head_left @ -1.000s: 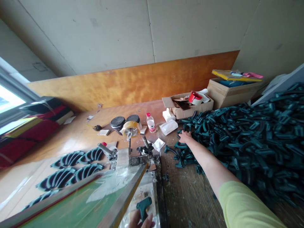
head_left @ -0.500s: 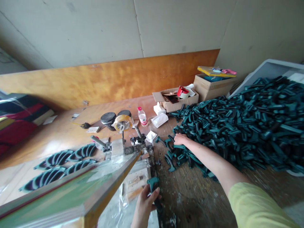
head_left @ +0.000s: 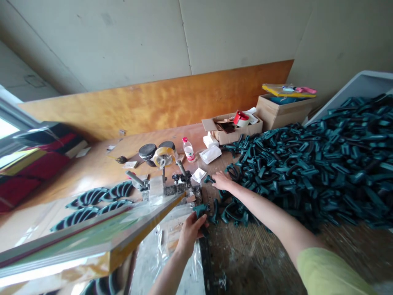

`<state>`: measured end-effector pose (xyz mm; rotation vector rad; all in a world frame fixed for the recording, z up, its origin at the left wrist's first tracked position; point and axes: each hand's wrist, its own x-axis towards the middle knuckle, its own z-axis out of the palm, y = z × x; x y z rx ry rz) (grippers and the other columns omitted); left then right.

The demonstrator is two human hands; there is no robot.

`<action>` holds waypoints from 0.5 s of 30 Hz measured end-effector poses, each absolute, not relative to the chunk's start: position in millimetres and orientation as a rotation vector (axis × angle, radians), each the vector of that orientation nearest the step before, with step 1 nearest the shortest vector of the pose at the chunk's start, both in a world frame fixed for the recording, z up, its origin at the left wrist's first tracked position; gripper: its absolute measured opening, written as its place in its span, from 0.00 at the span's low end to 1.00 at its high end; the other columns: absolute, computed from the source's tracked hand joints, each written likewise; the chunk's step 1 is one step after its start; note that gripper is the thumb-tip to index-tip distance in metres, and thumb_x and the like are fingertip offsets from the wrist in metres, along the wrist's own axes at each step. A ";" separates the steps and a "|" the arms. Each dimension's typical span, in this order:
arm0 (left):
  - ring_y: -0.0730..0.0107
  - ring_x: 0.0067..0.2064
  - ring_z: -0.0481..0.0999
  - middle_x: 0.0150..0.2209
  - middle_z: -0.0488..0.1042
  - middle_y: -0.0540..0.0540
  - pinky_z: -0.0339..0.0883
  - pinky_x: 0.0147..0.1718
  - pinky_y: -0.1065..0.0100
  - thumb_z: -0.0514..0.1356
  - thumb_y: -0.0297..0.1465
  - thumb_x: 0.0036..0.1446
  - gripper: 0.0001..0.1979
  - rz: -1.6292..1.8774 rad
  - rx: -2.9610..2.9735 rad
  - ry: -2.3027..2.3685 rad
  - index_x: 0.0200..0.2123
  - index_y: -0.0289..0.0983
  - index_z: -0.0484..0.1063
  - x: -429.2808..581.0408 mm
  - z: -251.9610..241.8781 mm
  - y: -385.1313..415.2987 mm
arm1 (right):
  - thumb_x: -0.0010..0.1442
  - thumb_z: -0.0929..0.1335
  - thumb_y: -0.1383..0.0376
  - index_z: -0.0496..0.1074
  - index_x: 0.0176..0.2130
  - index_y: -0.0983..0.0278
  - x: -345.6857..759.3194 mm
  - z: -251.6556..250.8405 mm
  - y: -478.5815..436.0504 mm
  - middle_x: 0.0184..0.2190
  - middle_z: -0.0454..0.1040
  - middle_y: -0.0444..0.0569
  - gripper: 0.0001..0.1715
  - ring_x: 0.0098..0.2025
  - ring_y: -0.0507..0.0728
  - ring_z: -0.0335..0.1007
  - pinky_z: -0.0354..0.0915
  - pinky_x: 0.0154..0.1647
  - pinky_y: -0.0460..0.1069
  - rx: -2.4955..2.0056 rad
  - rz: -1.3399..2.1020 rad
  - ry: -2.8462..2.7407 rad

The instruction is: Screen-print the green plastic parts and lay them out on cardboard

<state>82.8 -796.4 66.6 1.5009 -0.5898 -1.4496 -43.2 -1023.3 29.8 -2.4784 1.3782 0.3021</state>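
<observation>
The left hand (head_left: 190, 229) is clenched around a dark green handle (head_left: 201, 211), gripping its lower stem so the top pokes out above the fingers, right at the edge of the printing jig, just below the clamp (head_left: 181, 184). At about two o'clock from it the right hand (head_left: 221, 180) lies flat on the near edge of the pile (head_left: 307, 164), fingers spread over a loose piece; whether it has closed on one I cannot tell, since the fingertips are lost among the parts. A few stray handles lie between the two hands, touching one another. To my eye the care here lies in the picking: take one piece from the loose fringe rather than dig into the heap, where the hooked shapes catch on each other and would drag neighbours along. The held part looks rigid and easy to grip, but turning it in one hand would be awkward, so it is better grasped the right way round from the start. At nine o'clock from the left hand the raised screen frame (head_left: 92, 241) slopes across, with plastic film under it, and beyond that rows of printed pieces (head_left: 95, 200) lie on the bench (head_left: 92, 172). At twelve o'clock stand a tape roll (head_left: 162, 156), two tins and a bottle (head_left: 188, 149), with boxes (head_left: 233, 129) farther right against the back board.
</observation>
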 end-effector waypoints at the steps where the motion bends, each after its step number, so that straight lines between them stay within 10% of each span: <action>1: 0.71 0.32 0.73 0.29 0.69 0.51 0.73 0.31 0.67 0.68 0.45 0.46 0.21 -1.444 1.510 -0.591 0.36 0.35 0.71 83.5 65.8 -795.8 | 0.59 0.66 0.51 0.65 0.58 0.59 -34.0 24.9 -1023.6 0.63 0.59 0.60 0.31 0.64 0.71 0.51 0.51 0.58 0.69 -2.472 0.255 1.379; 5: 0.70 0.32 0.74 0.30 0.70 0.50 0.74 0.31 0.66 0.69 0.44 0.44 0.22 -1.405 1.542 -0.584 0.37 0.35 0.71 87.7 66.3 -803.2 | 0.50 0.72 0.50 0.55 0.63 0.56 -22.7 2.3 -1018.3 0.62 0.57 0.61 0.46 0.62 0.72 0.52 0.56 0.54 0.67 -2.438 0.204 1.334; 10: 0.69 0.32 0.76 0.31 0.72 0.49 0.74 0.30 0.67 0.67 0.45 0.45 0.22 -1.341 1.617 -0.673 0.37 0.36 0.69 92.2 64.4 -841.2 | 0.56 0.66 0.69 0.74 0.45 0.58 -47.8 -3.5 -1004.5 0.49 0.72 0.54 0.16 0.59 0.65 0.60 0.61 0.52 0.58 -2.495 0.347 1.148; 15: 0.68 0.32 0.77 0.28 0.75 0.47 0.72 0.28 0.70 0.63 0.47 0.51 0.20 -1.234 1.818 -0.915 0.38 0.35 0.72 88.7 43.5 -894.4 | 0.43 0.70 0.70 0.77 0.28 0.64 -51.1 11.9 -978.0 0.35 0.78 0.57 0.07 0.46 0.70 0.72 0.65 0.46 0.62 -2.447 0.653 1.028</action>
